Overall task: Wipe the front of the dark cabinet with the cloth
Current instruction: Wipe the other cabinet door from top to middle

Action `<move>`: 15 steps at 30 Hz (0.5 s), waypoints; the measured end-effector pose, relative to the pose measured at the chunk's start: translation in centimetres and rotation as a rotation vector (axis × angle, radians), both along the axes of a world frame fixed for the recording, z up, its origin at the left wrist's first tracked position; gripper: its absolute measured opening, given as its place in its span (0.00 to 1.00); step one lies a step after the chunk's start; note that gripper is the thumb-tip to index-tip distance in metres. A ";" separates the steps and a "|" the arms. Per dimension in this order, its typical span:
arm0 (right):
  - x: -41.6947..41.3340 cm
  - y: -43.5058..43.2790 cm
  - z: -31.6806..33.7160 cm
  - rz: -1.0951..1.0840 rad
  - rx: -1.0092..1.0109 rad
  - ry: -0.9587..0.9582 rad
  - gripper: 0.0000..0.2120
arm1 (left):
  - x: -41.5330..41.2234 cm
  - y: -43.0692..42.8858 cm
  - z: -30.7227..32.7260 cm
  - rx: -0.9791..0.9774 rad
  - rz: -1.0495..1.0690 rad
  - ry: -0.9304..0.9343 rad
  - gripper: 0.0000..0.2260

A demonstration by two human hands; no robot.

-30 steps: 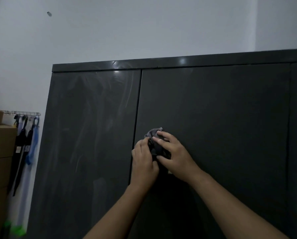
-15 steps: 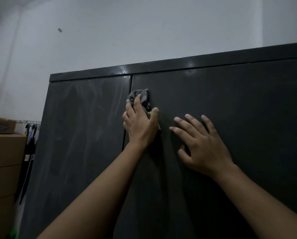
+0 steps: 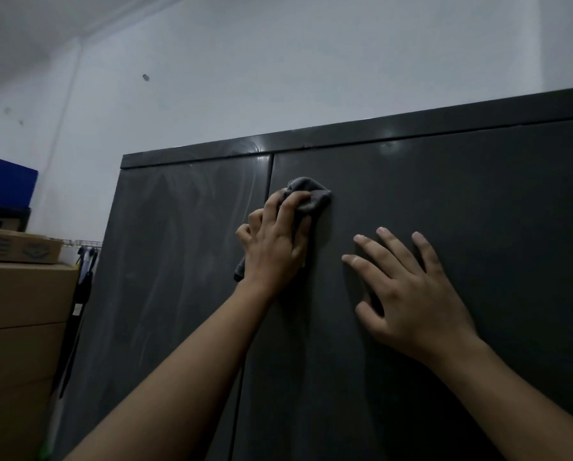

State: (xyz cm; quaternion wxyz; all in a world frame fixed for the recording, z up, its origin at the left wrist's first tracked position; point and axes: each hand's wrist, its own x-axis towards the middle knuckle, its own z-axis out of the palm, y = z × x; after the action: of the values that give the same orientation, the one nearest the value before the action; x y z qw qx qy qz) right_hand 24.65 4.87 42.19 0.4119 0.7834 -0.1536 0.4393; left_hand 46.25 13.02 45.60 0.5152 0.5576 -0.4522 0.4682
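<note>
The dark cabinet (image 3: 478, 211) fills the view, with two glossy doors meeting at a vertical seam. My left hand (image 3: 275, 241) grips a crumpled grey cloth (image 3: 308, 191) and presses it against the upper part of the right door, just right of the seam. A corner of the cloth hangs out below the wrist. My right hand (image 3: 408, 291) lies flat on the right door with its fingers spread, a little lower and to the right of the cloth. The left door shows pale smear streaks.
Stacked cardboard boxes (image 3: 18, 311) stand left of the cabinet, with a blue box (image 3: 7, 183) higher up behind them. Dark items hang from a wire rack (image 3: 85, 261) between the boxes and the cabinet. A white wall rises above the cabinet top.
My left hand carried the cloth up from mid-door to near the top and now sits slightly right of the seam. My right hand let go of the cloth and went flat on the door.
</note>
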 end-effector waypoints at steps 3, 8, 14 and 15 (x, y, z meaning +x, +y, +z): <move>1.0 0.2 0.5 -0.037 -0.005 0.006 0.32 | 0.2 -0.3 1.5 -0.069 -0.126 0.309 0.22; 3.0 0.8 1.6 -0.107 -0.005 -0.031 0.33 | 1.8 0.5 1.1 -0.031 -0.038 -0.021 0.22; 5.7 1.9 2.2 -0.173 0.037 -0.121 0.33 | 5.4 1.8 3.4 0.013 0.086 -0.275 0.21; 6.1 2.0 2.2 -0.181 0.044 -0.135 0.34 | 5.7 1.9 4.3 0.006 0.085 -0.243 0.21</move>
State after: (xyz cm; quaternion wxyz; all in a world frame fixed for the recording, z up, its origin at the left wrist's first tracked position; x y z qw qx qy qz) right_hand 30.74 6.86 44.37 0.4214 0.7438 -0.2607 0.4486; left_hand 51.92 14.88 49.89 0.4348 0.5169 -0.4886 0.5522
